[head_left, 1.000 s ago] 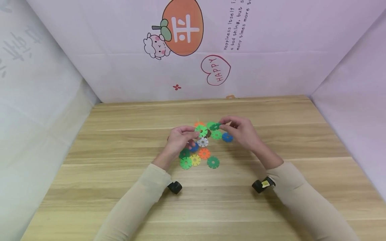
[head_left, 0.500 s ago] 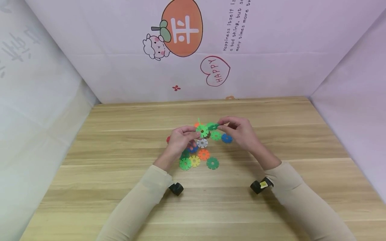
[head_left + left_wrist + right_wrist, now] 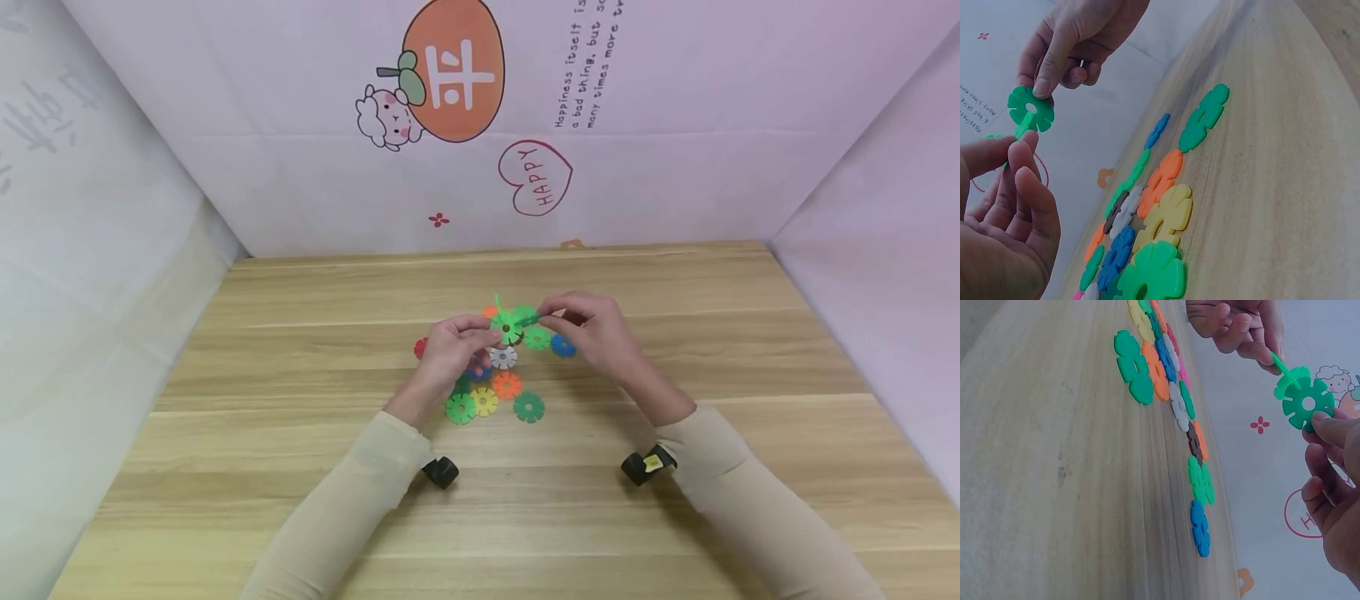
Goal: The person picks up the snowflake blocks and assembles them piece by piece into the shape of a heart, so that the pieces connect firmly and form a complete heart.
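Note:
My left hand [image 3: 453, 350] pinches a light green slotted plastic disc [image 3: 512, 333] above the table. A second light green disc [image 3: 497, 302] stands edge-on at its far side and appears joined to it. Between the thumb and fingers of my right hand [image 3: 592, 329] is a darker green slotted disc [image 3: 1295, 411]. Its rim meets the light green disc at an angle in the right wrist view; whether their slots are interlocked I cannot tell. Below the hands, loose discs lie flat, among them a white disc [image 3: 495, 360], an orange disc [image 3: 498, 387] and a blue disc [image 3: 564, 346].
Nearer the front lie a yellow disc [image 3: 492, 407], a light green disc [image 3: 453, 410] and a dark green disc [image 3: 521, 410]. A red disc [image 3: 420, 348] shows left of my left hand. White printed cloth [image 3: 660, 183] walls the back and sides of the wooden table [image 3: 540, 517].
My right hand has moved slightly left, bringing the dark green disc from apart to against the light green one. The left hand has shifted a little right with its disc.

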`<state>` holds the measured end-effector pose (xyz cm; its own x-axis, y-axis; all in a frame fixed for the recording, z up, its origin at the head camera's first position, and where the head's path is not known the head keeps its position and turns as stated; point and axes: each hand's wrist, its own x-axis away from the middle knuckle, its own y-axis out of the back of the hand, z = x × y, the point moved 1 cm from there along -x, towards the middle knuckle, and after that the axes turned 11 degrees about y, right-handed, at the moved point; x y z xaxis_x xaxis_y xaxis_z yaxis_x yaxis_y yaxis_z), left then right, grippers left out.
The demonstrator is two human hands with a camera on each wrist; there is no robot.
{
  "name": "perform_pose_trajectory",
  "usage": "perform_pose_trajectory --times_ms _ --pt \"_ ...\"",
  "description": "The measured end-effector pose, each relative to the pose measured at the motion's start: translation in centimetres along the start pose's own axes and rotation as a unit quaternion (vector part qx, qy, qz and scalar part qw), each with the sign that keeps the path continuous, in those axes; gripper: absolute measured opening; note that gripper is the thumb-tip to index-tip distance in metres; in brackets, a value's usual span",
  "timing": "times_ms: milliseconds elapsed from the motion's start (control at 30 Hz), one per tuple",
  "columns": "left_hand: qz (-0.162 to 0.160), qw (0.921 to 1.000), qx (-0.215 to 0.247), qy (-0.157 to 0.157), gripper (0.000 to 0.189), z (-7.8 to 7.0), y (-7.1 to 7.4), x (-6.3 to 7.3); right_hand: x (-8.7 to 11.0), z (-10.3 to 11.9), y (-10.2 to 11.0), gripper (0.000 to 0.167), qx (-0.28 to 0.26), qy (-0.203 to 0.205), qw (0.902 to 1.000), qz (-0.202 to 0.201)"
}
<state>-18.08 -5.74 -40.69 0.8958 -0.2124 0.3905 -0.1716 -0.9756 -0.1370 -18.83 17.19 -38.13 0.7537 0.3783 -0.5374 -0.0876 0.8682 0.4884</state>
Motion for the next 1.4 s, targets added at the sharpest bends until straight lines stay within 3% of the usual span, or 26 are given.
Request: perform_pose_trajectory --times_ms 200,467,633,1100,1400 --pt "-0.003 1.0000 -0.004 -0.005 0.013 0.1 0.1 0.0 0.0 -0.1 -0.3 0.011 0.009 0.016 0.9998 0.006" --pt "0.012 0.9990 -0.011 -0.042 0.006 0.0 0.2 0.2 -0.3 0.0 -0.5 0.020 0.017 0.109 0.9939 -0.003" --pt "0.012 0.9990 -0.005 -0.043 0.008 -0.1 0.2 0.2 -0.5 0.5 -0.5 0.023 0.015 0.146 0.9892 -0.002" --pt "0.014 0.9988 0.015 -0.045 0.009 -0.2 0.4 0.3 -0.5 0.6 -0.8 0.018 0.018 0.120 0.9925 0.003" --pt "0.028 0.9982 0.037 -0.039 0.012 -0.3 0.6 0.3 -0.9 4.0 -0.8 0.016 0.015 0.113 0.9935 0.004"
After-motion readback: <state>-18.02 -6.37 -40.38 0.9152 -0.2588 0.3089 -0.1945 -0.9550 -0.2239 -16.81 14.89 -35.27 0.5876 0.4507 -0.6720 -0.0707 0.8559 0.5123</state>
